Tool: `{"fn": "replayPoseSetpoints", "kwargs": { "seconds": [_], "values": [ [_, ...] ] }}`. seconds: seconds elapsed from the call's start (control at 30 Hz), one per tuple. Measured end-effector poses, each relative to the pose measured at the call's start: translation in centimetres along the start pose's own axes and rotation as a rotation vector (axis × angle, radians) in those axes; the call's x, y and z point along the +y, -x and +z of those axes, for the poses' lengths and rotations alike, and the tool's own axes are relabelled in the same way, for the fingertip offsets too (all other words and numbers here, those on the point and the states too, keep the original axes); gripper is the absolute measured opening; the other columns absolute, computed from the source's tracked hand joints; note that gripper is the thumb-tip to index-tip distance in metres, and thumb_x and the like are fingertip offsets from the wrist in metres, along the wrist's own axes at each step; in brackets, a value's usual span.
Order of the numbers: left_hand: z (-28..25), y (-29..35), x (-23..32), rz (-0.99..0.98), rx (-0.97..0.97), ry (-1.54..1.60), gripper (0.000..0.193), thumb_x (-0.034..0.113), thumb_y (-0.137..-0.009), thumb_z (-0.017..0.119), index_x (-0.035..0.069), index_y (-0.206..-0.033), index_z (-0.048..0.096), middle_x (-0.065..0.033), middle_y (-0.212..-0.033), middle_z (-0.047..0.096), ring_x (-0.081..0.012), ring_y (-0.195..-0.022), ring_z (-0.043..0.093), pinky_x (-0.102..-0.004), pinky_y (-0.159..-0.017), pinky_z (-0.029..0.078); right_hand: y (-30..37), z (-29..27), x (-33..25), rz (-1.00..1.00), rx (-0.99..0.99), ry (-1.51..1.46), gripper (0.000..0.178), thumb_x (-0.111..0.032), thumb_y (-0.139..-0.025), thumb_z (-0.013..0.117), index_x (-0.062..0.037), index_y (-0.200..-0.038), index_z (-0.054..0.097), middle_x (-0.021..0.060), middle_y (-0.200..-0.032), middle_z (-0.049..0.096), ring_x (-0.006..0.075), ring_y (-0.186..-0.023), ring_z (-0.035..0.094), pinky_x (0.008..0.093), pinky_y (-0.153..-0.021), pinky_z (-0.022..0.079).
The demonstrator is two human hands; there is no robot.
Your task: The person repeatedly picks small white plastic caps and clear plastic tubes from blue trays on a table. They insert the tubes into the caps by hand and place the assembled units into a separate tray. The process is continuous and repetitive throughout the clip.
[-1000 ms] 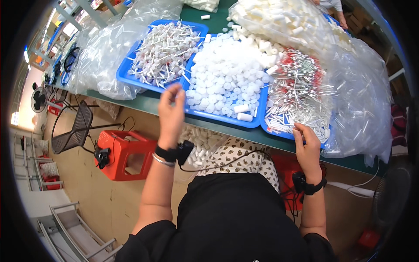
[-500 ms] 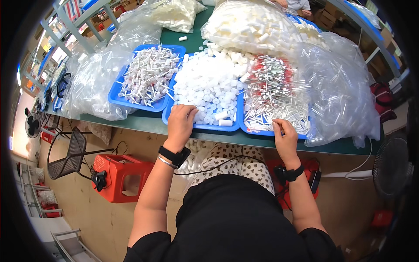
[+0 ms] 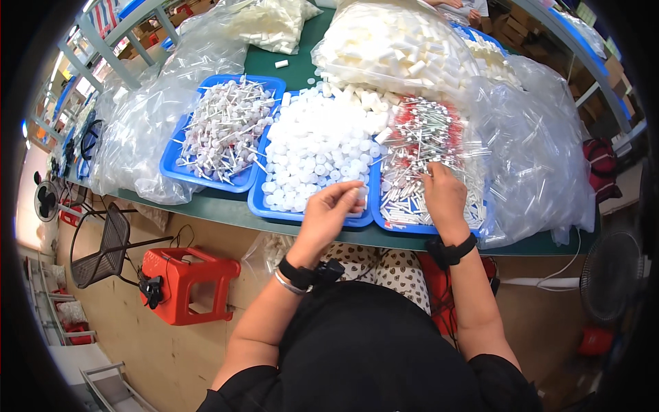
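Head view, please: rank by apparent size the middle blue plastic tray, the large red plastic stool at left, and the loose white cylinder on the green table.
1. Middle blue plastic tray
2. Red plastic stool
3. Loose white cylinder

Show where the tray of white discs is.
In the head view, the disc tray lies near centre, between two other blue trays, by the left hand.
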State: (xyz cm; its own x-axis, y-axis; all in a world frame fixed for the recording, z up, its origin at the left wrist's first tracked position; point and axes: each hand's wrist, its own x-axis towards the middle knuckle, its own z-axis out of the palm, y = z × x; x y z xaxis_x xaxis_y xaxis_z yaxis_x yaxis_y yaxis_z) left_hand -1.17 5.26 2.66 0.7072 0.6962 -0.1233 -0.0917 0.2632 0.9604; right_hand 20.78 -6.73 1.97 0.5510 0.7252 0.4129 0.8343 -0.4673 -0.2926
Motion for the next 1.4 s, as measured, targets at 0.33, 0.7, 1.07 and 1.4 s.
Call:
{"fn": "replayPoseSetpoints", "kwargs": {
  "seconds": [0.33, 0.7, 1.07, 1.4],
  "values": [
    [3.5, 0.4, -1.1, -0.261, -0.088, 0.450, 0.030, 0.015, -0.098, 0.062, -0.003, -0.123, 0.059, -0.0048, -0.098, 0.065, -0.0099, -0.085, 0.063, -0.0232, -0.080, 0.054, 0.6, -2.9, 0.2, 0.128, -0.056, -0.340, 0.015, -0.001, -0.086, 0.061, 0.0021, -0.101, 0.063, 0.0163, -0.095, 0.064, 0.0335, -0.083, 0.065, 0.0401, -0.073, 0.051],
    [5.3, -0.3, -1.8, -0.347, -0.150, 0.577, 0.029, 0.017, -0.100, 0.059, -0.001, -0.122, 0.058, -0.0068, -0.109, 0.066, -0.0113, -0.090, 0.064, -0.0239, -0.084, 0.054, 1.6, -4.8, 1.0, 0.230, -0.086, -0.455, 0.017, -0.003, -0.089, 0.062, -0.0005, -0.105, 0.066, 0.0143, -0.095, 0.063, 0.0263, -0.072, 0.062, 0.0350, -0.067, 0.049],
    [5.9, -0.7, -1.7, -0.346, -0.170, 0.615, 0.033, 0.017, -0.099, 0.059, -0.001, -0.127, 0.057, -0.0061, -0.109, 0.065, -0.0107, -0.091, 0.063, -0.0239, -0.084, 0.053, 2.1, -4.5, 2.3, 0.335, -0.105, -0.764, 0.016, -0.006, -0.094, 0.060, -0.0001, -0.107, 0.066, 0.0051, -0.087, 0.061, 0.0121, -0.064, 0.052, 0.0259, -0.062, 0.042],
    [7.7, -1.2, -1.7, -0.279, -0.224, 0.356, 0.037, 0.018, -0.100, 0.058, -0.002, -0.131, 0.056, -0.0029, -0.099, 0.066, -0.0088, -0.088, 0.062, -0.0243, -0.083, 0.053, 3.5, -5.2, -2.0, 0.138, -0.247, -0.725, 0.018, -0.003, -0.088, 0.064, 0.0022, -0.106, 0.065, 0.0060, -0.082, 0.061, 0.0093, -0.058, 0.048, 0.0253, -0.054, 0.040]
  ]
}}
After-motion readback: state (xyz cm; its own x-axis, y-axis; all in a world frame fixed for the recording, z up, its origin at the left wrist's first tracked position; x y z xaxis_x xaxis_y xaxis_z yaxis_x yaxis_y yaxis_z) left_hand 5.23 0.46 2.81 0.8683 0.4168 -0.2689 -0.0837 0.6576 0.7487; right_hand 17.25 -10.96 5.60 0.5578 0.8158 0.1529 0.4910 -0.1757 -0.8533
